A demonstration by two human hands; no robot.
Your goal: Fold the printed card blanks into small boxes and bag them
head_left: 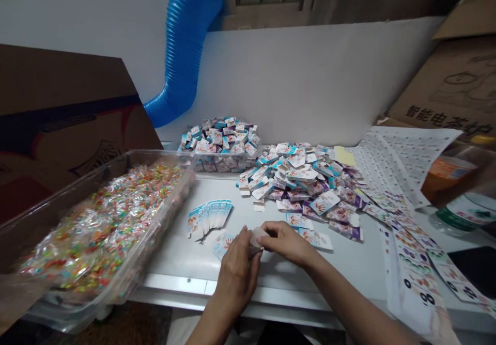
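Note:
In front of me, over the near part of the white table, my left hand (237, 262) is closed around a small printed carton (256, 237) with a whitish end. The thumb and fingers of my right hand (287, 241) pinch that whitish part. My fingers cover most of the carton, so its print and contents are hidden. A flat blue-and-white carton (220, 246) lies just left of my left hand. Beyond it is a fanned stack of flat cartons (211, 216). Behind my right hand spreads a loose heap of small blue and purple cartons (298, 179).
At left stands a clear plastic bin (158, 227) with many wrapped packets of colourful bits (127, 200). A clear tub (225, 163) piled with cartons sits at the back. Printed sticker sheets (403, 252), a green-labelled container (461, 215) and a dark flat object (475, 270) lie right.

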